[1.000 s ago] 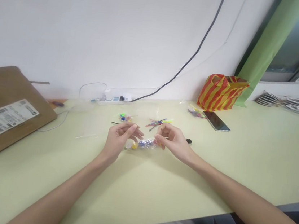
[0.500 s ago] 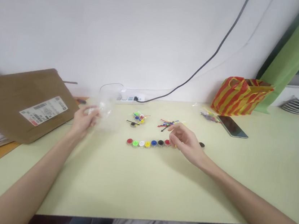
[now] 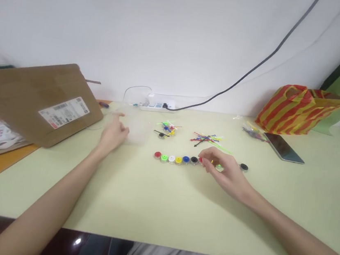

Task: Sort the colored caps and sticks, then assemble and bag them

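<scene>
Near the cardboard packet, my left hand [image 3: 114,134] lies over a blurred clear plastic bag [image 3: 137,129], index finger and thumb apart; some fingers are hidden. My right hand [image 3: 225,171] hovers over the right part of a row of small round coloured discs, fingers loosely curled and thumb tip apart from the index. Its fingertips partly cover a red disc [image 3: 201,160]; I cannot tell whether they touch it. A black disc [image 3: 244,167] ends the row, and another red disc [image 3: 157,155] starts it. Behind lie a pile of coloured plastic arrows [image 3: 206,139] and a small mixed pile [image 3: 169,128].
A brown cardboard packet [image 3: 43,99] leans at the left. Against the wall sits a power strip [image 3: 156,107] with a black cable [image 3: 244,76]. To the right are a phone [image 3: 283,147], a small bag of coloured pieces [image 3: 253,131] and a striped bag [image 3: 289,111].
My left hand has moved right and over the clear bag, its fingers spreading. The right hand keeps nearly its place above the row. The whole view has shifted left.
</scene>
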{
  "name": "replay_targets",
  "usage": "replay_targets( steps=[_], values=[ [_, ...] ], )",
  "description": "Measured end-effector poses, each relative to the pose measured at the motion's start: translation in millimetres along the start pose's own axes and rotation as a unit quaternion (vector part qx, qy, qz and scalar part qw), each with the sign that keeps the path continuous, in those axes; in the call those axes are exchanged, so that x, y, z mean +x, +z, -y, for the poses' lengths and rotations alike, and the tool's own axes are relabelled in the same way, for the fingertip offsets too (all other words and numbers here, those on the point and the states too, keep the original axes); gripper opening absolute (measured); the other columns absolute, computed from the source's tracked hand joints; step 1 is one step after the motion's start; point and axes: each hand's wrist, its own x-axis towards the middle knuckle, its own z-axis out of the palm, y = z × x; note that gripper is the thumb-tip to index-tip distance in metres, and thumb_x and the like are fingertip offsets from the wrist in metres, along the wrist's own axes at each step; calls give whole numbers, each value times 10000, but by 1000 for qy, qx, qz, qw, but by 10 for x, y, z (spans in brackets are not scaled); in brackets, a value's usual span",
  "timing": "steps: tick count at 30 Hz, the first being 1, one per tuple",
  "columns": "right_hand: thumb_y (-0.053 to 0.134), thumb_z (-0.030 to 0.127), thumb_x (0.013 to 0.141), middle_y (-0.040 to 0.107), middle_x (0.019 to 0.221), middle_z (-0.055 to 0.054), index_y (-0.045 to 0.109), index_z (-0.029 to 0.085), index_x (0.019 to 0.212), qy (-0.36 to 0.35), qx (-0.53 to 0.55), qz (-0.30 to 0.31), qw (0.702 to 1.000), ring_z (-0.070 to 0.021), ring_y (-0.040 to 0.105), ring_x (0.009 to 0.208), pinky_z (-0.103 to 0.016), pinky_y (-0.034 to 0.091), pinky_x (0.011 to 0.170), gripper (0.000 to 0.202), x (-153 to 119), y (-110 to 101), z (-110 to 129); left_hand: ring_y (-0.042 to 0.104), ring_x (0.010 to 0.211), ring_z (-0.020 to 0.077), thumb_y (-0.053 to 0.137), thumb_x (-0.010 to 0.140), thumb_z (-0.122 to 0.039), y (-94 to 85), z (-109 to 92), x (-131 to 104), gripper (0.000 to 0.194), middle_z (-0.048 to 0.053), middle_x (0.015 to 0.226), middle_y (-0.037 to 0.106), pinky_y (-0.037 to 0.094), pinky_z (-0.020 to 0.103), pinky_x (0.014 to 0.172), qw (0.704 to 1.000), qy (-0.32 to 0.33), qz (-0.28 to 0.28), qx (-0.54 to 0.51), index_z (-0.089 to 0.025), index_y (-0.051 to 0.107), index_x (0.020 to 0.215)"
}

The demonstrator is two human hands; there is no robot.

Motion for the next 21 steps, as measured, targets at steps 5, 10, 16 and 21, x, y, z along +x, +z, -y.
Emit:
replay_targets(
  steps=[5,10,16,21],
  values=[
    [489,215,1010,657,839,-10,632,235,1036,-22,-24,6,999,-147,593,751,-252,437,596,147,-12,20,-16,493,1339,371,459,923,-318,53,13,-5,604,196,1423,525,426,496,1073,993,79,16,88,-148,372,1496],
    [479,173,1002,662,856,-17,631,224,1046,-53,-60,6,997,-147,595,732,-261,443,613,166,-7,27,-28,180,1574,306,224,1034,-499,151,-63,-44,635,93,1707,190,199,498,1248,972,139,164,94,-226,271,1606],
    [454,151,1010,682,979,-42,610,217,1102,-103,-100,18,989,-158,632,784,-290,460,682,193,-30,65,-50,177,1583,281,142,1023,-635,252,-87,-111,700,49,1709,181,182,534,1253,951,123,265,107,-298,236,1629],
    [426,163,1020,665,961,-53,597,215,1155,-108,-125,10,986,-175,636,823,-302,479,749,224,144,93,-110,144,1588,298,180,980,-738,237,-119,-124,773,52,1713,144,139,561,1257,952,111,266,103,-320,218,1630]
  ],
)
